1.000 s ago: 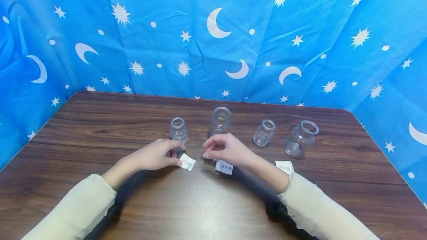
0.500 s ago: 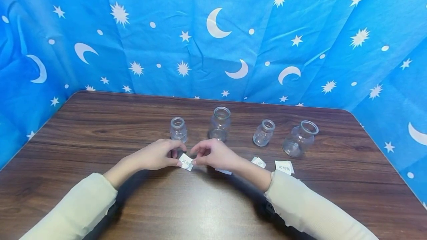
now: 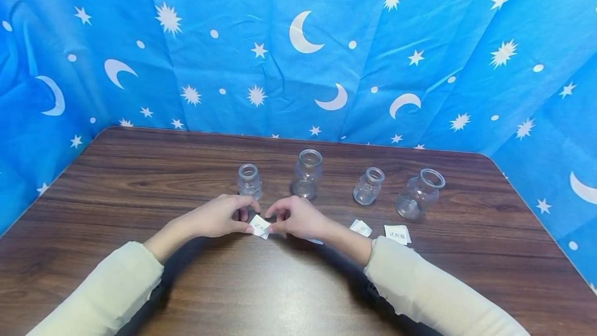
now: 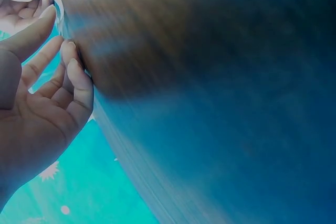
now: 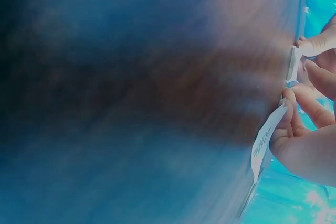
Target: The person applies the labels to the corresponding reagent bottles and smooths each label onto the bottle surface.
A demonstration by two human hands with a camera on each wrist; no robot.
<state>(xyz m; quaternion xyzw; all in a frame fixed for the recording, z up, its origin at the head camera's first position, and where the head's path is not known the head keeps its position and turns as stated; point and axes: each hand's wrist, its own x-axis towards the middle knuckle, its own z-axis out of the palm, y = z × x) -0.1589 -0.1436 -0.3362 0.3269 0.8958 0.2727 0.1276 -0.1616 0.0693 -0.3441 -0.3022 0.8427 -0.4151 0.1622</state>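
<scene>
In the head view, a small white paper label (image 3: 259, 227) with printed characters lies between my two hands, close over the table. My left hand (image 3: 220, 217) holds its left corner, thumb tip on the paper and forefinger arched above. My right hand (image 3: 298, 218) holds the right edge with its thumb, the other fingers bent. Seen from the left wrist, the label (image 4: 59, 3) looks curved beside the fingertips. Beneath my right hand is another label (image 5: 266, 142), mostly hidden from the head camera. Just behind my left fingers stands a small glass jar (image 3: 249, 183).
A larger glass jar (image 3: 307, 175) stands behind my right hand. Farther right are a small jar (image 3: 368, 186) and a wide one (image 3: 418, 195). White labels (image 3: 360, 228) and more labels (image 3: 398, 234) lie before them on the wooden table (image 3: 140, 175). A blue curtain (image 3: 242, 40) hangs behind.
My right hand has moved left and down from above the middle label to the label at my left hand, touching its right edge. My left hand has stayed in place.
</scene>
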